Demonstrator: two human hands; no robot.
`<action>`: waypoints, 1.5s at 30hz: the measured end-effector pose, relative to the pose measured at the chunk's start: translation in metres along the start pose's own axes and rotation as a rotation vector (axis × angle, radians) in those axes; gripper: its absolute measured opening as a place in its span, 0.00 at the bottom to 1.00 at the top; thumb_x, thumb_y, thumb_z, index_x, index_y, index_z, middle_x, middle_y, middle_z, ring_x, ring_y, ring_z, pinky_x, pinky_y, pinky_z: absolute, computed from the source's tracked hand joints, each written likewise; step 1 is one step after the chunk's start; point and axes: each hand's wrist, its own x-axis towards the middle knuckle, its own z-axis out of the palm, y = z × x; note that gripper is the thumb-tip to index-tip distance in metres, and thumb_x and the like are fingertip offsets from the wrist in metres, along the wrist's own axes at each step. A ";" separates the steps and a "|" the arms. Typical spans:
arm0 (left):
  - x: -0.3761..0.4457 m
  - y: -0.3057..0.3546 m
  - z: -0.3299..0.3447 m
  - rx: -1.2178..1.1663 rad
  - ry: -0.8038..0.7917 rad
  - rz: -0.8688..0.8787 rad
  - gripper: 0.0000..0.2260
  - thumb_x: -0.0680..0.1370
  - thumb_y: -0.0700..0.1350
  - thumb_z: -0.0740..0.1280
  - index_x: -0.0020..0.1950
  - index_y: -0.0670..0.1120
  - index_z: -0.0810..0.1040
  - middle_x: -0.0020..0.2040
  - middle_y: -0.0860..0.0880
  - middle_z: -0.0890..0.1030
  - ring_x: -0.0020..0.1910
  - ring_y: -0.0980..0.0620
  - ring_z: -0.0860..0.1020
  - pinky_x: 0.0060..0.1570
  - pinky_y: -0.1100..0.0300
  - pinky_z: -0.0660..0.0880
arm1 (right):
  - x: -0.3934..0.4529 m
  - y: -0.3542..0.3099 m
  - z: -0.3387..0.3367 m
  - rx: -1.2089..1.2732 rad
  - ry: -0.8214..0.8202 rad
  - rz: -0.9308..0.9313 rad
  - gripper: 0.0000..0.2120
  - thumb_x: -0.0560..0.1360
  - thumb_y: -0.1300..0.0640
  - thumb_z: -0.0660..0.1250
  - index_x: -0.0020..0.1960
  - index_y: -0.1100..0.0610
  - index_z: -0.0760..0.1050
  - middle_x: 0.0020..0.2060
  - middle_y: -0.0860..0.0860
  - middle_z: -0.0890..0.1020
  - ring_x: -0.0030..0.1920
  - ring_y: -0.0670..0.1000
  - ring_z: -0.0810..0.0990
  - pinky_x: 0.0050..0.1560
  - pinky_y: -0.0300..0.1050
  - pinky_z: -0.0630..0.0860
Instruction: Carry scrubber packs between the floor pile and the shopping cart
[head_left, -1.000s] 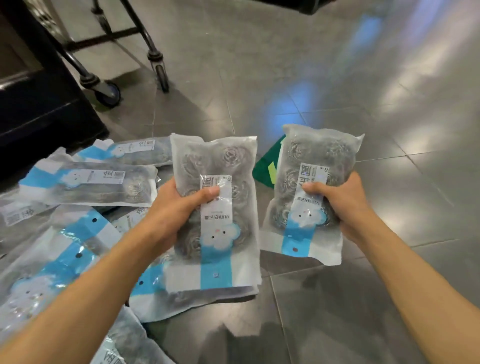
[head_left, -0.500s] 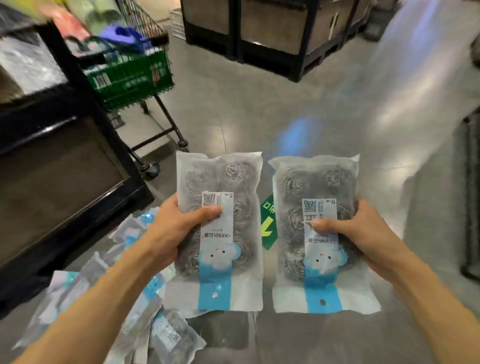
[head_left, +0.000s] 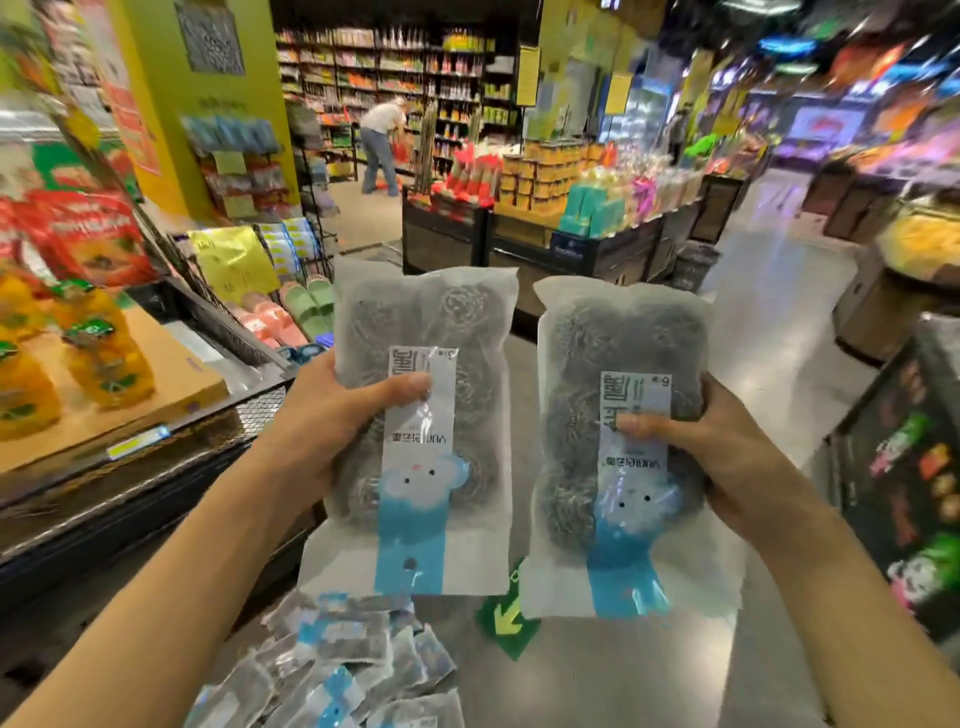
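My left hand (head_left: 332, 415) grips a clear packet of steel scouring balls (head_left: 457, 332) with a white and blue label, thumb across the front. My right hand (head_left: 722, 441) grips a second, matching packet (head_left: 587, 343) the same way. Both packets are held upright and side by side at chest height, label upside down. A pile of several more such packets (head_left: 343, 665) lies on the grey floor below my left arm.
A low black display shelf (head_left: 156, 452) with orange and red bagged goods runs along the left. A green arrow sticker (head_left: 506, 623) is on the floor. Product stands (head_left: 571, 218) sit ahead, a dark rack (head_left: 914, 467) at right, a person (head_left: 382, 140) far down the aisle.
The view has risen from the floor to the shop aisle. Both hands have lifted their packets higher and brought them level; the pile on the floor now sits low in the frame.
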 end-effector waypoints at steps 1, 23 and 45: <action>-0.004 0.011 -0.001 0.009 0.008 0.012 0.15 0.65 0.39 0.78 0.50 0.44 0.84 0.47 0.43 0.88 0.42 0.47 0.87 0.43 0.53 0.85 | 0.000 -0.009 0.002 -0.001 0.000 -0.007 0.27 0.58 0.62 0.79 0.57 0.56 0.79 0.48 0.54 0.89 0.47 0.55 0.89 0.42 0.47 0.85; -0.335 0.064 -0.127 0.090 1.058 0.110 0.16 0.69 0.40 0.78 0.56 0.43 0.84 0.48 0.46 0.89 0.45 0.47 0.88 0.40 0.57 0.84 | -0.049 -0.044 0.272 0.047 -0.979 -0.045 0.25 0.59 0.65 0.77 0.55 0.57 0.78 0.42 0.54 0.89 0.38 0.52 0.88 0.33 0.44 0.83; -0.680 0.092 -0.341 -0.017 1.785 0.263 0.18 0.70 0.39 0.78 0.58 0.40 0.82 0.46 0.44 0.88 0.42 0.45 0.88 0.35 0.55 0.84 | -0.360 -0.071 0.689 0.023 -1.668 -0.080 0.24 0.66 0.68 0.76 0.61 0.60 0.78 0.49 0.57 0.88 0.47 0.57 0.88 0.40 0.46 0.84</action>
